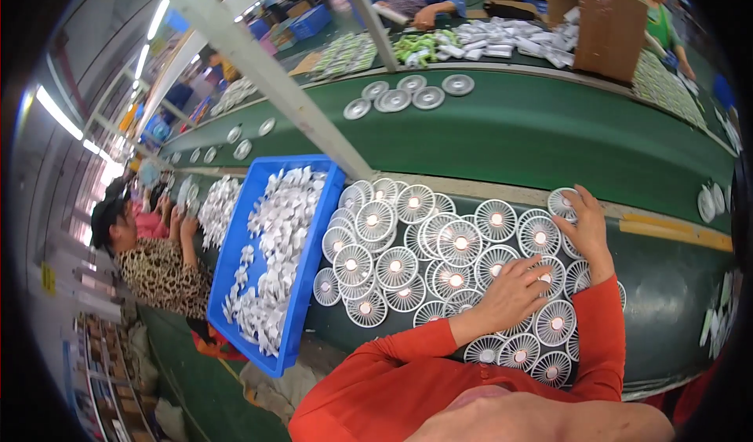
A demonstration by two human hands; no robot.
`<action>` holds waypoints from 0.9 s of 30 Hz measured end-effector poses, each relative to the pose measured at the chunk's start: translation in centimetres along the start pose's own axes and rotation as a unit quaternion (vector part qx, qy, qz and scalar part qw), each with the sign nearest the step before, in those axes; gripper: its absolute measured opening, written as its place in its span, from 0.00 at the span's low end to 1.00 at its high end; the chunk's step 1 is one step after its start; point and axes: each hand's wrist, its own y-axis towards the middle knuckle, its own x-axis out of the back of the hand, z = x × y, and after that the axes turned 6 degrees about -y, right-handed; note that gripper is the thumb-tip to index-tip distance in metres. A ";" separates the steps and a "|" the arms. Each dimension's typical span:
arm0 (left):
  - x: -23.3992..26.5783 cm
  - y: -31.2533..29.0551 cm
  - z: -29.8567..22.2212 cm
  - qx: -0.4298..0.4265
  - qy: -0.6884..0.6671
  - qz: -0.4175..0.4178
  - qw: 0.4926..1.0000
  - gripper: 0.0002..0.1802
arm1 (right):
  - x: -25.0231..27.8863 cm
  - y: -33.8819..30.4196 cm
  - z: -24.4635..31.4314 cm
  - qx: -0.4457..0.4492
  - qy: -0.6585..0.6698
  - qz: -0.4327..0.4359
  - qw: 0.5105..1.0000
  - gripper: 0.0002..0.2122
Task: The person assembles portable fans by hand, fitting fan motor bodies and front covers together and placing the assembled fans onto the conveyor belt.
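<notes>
Several round white fan grilles [416,254] with pale centres lie crowded on the green bench before me. My left hand [514,289], in an orange sleeve, rests flat on the grilles near the middle of the pile, fingers spread. My right hand [584,222] reaches farther out and its fingertips hold one grille [562,203] at the pile's far right edge. A blue tray [243,230] filled with small white plastic parts stands to the left of the grilles.
A green conveyor belt [533,136] runs behind, carrying several round grey discs [408,95]. A white frame post [259,73] slants across it. A brown cardboard box [608,26] stands at the far right. Other people work at the left and across the belt.
</notes>
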 end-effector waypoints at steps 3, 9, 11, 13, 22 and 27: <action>0.1 -0.3 0.1 0.005 0.005 0.000 1.000 0.15 | -0.5 0.0 0.0 0.021 -0.007 -0.009 1.000 0.25; 0.3 -0.5 -0.1 0.004 0.003 -0.008 1.000 0.13 | -0.4 0.1 0.2 0.012 0.001 0.007 1.000 0.24; 0.2 -0.5 -0.1 0.007 -0.009 -0.009 1.000 0.13 | -0.3 0.1 0.1 0.015 -0.005 0.010 1.000 0.25; 0.1 -0.4 -0.1 0.013 -0.022 -0.009 1.000 0.12 | -0.3 0.1 0.1 0.016 -0.005 0.016 1.000 0.24; 0.3 -0.4 -0.2 0.020 -0.019 -0.007 1.000 0.12 | -0.2 0.0 0.3 0.014 -0.007 0.003 1.000 0.24; 0.2 -0.5 -0.1 0.013 -0.014 -0.009 1.000 0.12 | -0.5 0.1 -0.1 0.019 -0.007 0.006 1.000 0.24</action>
